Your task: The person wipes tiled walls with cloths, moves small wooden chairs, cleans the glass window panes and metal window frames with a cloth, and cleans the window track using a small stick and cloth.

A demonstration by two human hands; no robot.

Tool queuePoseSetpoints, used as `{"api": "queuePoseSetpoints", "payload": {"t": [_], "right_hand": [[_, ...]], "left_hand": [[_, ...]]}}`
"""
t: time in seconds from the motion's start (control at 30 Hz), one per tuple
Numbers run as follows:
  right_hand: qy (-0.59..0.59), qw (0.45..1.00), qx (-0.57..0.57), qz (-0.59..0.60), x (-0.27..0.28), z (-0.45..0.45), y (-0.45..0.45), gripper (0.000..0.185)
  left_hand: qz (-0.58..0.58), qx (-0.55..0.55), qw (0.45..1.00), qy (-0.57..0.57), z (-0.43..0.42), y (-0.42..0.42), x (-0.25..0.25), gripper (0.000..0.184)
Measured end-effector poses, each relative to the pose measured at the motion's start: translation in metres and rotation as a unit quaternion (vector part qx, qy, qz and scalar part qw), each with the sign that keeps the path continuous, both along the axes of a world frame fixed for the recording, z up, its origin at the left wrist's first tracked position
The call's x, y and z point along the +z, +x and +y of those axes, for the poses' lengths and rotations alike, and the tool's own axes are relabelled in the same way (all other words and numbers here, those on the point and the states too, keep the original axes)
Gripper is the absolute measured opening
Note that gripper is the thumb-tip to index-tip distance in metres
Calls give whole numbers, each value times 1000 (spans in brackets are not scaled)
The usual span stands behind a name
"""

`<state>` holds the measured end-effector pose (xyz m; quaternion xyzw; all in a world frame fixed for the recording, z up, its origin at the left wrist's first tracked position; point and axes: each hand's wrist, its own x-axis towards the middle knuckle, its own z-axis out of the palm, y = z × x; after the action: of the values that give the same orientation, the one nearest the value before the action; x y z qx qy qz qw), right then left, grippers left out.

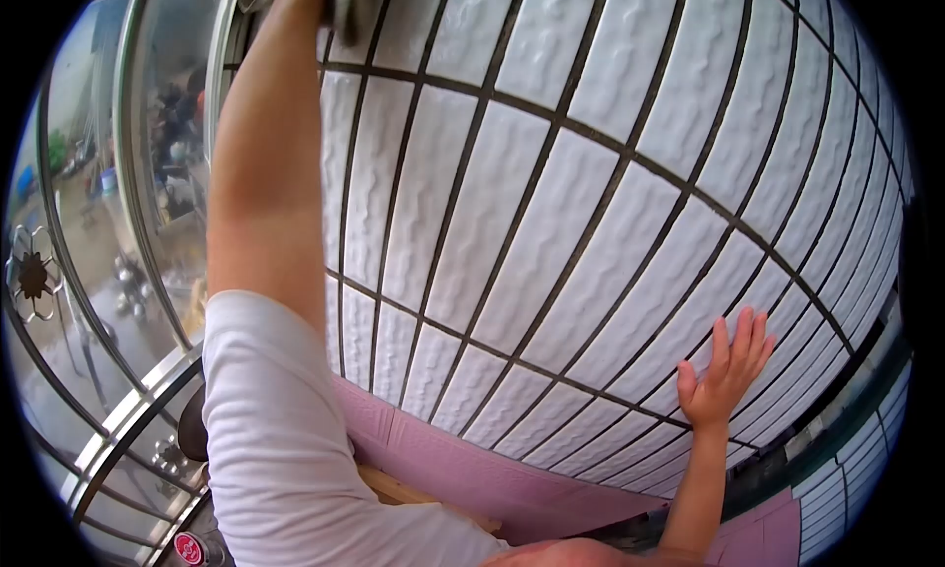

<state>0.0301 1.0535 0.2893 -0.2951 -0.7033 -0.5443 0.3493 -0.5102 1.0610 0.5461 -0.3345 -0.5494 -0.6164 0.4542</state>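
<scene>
My right hand lies flat against the white tiled wall, its bare fingers stretched upward and the thumb out to the left. It holds nothing that I can see. My left arm, in a short white sleeve, reaches up along the left side of the wall. At its upper end a blurred grey, cloth-like thing shows beside the wrist. The top edge cuts off my left hand, so its fingers and any grip are hidden. Long glossy tiles with dark joints cover the wall.
Metal window bars stand close at the left, with a blurred outdoor scene behind. Pink tiles run along the wall's lower part. A wooden piece shows beneath my sleeve. A red-topped can stands at the lower left.
</scene>
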Motion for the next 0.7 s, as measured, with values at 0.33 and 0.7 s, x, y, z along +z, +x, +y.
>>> {"api": "queuePoseSetpoints", "payload": {"t": [0.33, 0.7], "right_hand": [[31, 999, 7, 5, 0, 1, -5, 54], [61, 996, 59, -31, 4, 8, -9, 55]], "left_hand": [[161, -27, 986, 45, -11, 132, -113, 69], [315, -206, 913, -156, -31, 220, -463, 57]]}}
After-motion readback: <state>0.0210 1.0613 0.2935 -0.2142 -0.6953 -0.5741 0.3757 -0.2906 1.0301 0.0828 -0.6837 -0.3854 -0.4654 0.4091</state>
